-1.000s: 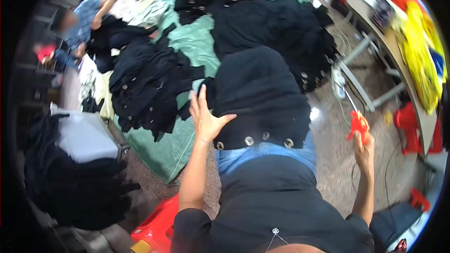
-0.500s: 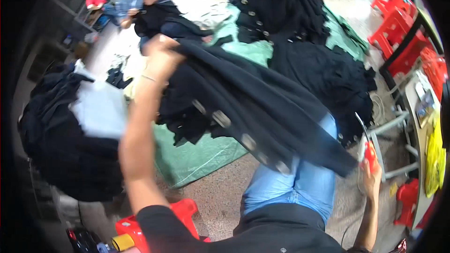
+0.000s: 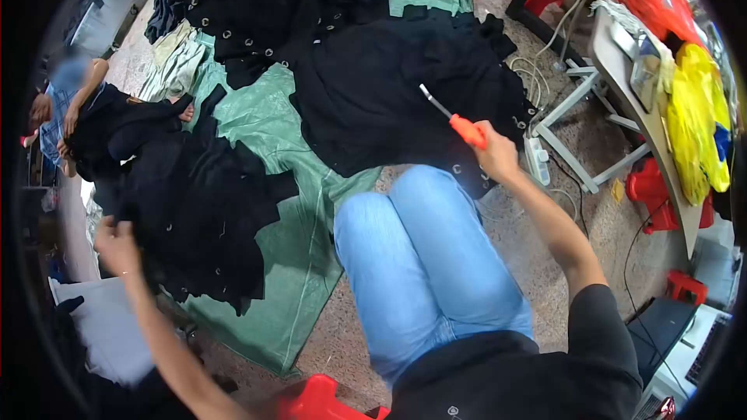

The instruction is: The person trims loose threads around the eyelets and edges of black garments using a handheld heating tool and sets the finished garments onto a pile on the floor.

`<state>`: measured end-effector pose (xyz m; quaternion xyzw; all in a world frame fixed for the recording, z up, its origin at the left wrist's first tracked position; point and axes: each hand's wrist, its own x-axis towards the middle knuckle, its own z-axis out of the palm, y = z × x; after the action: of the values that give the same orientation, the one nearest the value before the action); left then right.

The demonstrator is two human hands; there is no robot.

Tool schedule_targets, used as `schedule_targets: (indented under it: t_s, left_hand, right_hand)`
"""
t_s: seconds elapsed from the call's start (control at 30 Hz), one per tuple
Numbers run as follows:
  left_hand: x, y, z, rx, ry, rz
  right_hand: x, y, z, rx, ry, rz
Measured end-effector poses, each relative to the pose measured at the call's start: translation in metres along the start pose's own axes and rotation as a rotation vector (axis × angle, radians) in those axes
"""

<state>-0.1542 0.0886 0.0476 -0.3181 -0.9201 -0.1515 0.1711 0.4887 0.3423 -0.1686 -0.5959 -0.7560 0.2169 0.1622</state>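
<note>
My right hand (image 3: 498,154) is closed around the orange handle of a tool (image 3: 468,131) with a thin metal shaft and a pale tip; its exact kind is unclear. It is held above a spread of black garments (image 3: 389,85) with metal rings along the edges. At the far left, my left hand (image 3: 117,249) is stretched out, slightly blurred, its fingers apart. It is beside another heap of black garments (image 3: 194,210) with rings, and I see nothing held in it. My lap in blue jeans (image 3: 428,257) has no cloth on it.
Green sheeting (image 3: 288,288) lies under the garments. A person (image 3: 74,105) sits at the left handling black cloth. A white sack (image 3: 105,327) stands lower left. At right are a table (image 3: 622,85), yellow bag (image 3: 692,124), power strip (image 3: 537,159) and red stool (image 3: 654,194).
The black garment stretched across my lap has gone from there, and black garments lie at the left. My left hand has moved left and down. The view has turned right; the right hand keeps the tool.
</note>
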Motion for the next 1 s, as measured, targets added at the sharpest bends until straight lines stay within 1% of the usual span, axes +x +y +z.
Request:
schedule_targets:
  t_s: [0.03, 0.07, 0.1, 0.13, 0.17, 0.2, 0.23, 0.27, 0.3, 0.37, 0.43, 0.47, 0.5, 0.53, 0.57, 0.63, 0.67, 0.7, 0.73, 0.77, 0.8, 0.87, 0.93, 0.97, 1.0]
  left_hand:
    - [-0.029, 0.014, 0.042, -0.011, -0.004, 0.234]
    - [-0.067, 0.054, 0.073, -0.008, -0.017, 0.284]
    - [-0.097, 0.087, 0.102, -0.076, -0.163, 0.343]
    - [-0.122, 0.103, 0.143, -0.192, -0.259, 0.401]
    - [-0.145, 0.124, 0.177, -0.176, -0.434, 0.427]
    - [-0.164, 0.146, 0.214, -0.124, -0.567, 0.539]
    - [-0.193, 0.153, 0.263, -0.215, -0.574, 0.581]
    - [-0.213, 0.178, 0.290, -0.191, -0.614, 0.621]
    - [-0.223, 0.206, 0.306, -0.195, -0.653, 0.678]
    - [-0.241, 0.247, 0.339, -0.322, -0.624, 0.677]
    - [-0.245, 0.272, 0.362, -0.116, -0.570, 0.720]
    - [-0.243, 0.276, 0.374, -0.067, -0.592, 0.690]
    - [-0.240, 0.277, 0.381, -0.076, -0.548, 0.677]
    - [-0.234, 0.275, 0.385, -0.074, -0.489, 0.718]
    - [-0.228, 0.271, 0.388, -0.059, -0.535, 0.726]
    - [-0.213, 0.262, 0.386, -0.137, -0.546, 0.794]
    - [-0.206, 0.258, 0.385, -0.321, -0.491, 0.783]
    - [-0.200, 0.255, 0.379, -0.433, -0.454, 0.779]
    - [-0.191, 0.257, 0.363, -0.548, -0.418, 0.777]
    - [-0.181, 0.253, 0.341, -0.563, -0.555, 0.705]
    - [-0.169, 0.249, 0.317, -0.598, -0.527, 0.722]
    - [-0.141, 0.240, 0.262, -0.585, -0.461, 0.725]
    - [-0.118, 0.224, 0.210, -0.628, -0.395, 0.710]
    - [-0.109, 0.218, 0.179, -0.642, -0.357, 0.736]
    - [-0.105, 0.215, 0.147, -0.669, -0.328, 0.750]
  right_hand:
    - [0.006, 0.008, 0.026, 0.012, -0.006, -0.012]
    - [0.011, 0.017, 0.052, -0.019, -0.007, -0.049]
    - [0.013, 0.021, 0.073, -0.023, -0.017, -0.070]
    - [0.015, 0.017, 0.090, -0.047, -0.021, -0.053]
    - [0.016, 0.020, 0.107, -0.092, -0.049, -0.082]
    - [0.018, 0.025, 0.124, -0.146, -0.082, -0.090]
    - [0.019, 0.028, 0.137, -0.199, -0.116, -0.097]
    - [0.019, 0.029, 0.143, -0.280, -0.127, -0.118]
    - [0.018, 0.035, 0.149, -0.304, -0.107, -0.144]
    - [0.017, 0.049, 0.151, -0.342, -0.060, -0.206]
    - [0.018, 0.060, 0.147, -0.325, -0.066, -0.252]
    - [0.020, 0.066, 0.145, -0.316, -0.071, -0.254]
    - [0.024, 0.068, 0.141, -0.320, -0.070, -0.253]
    - [0.027, 0.070, 0.137, -0.253, -0.099, -0.230]
    - [0.030, 0.070, 0.132, -0.183, -0.127, -0.209]
    - [0.037, 0.061, 0.122, -0.056, -0.108, -0.094]
    - [0.043, 0.054, 0.114, -0.007, -0.099, -0.039]
    - [0.047, 0.049, 0.105, 0.005, -0.052, -0.040]
    - [0.052, 0.037, 0.089, 0.034, -0.057, -0.042]
    - [0.054, 0.026, 0.070, 0.062, -0.062, -0.046]
    - [0.056, 0.012, 0.048, 0.067, -0.083, -0.041]
    - [0.056, -0.016, -0.002, 0.113, -0.101, -0.120]
    - [0.049, -0.046, -0.049, 0.165, -0.085, -0.251]
    - [0.043, -0.064, -0.074, 0.180, -0.073, -0.323]
    - [0.034, -0.083, -0.102, 0.150, -0.121, -0.375]
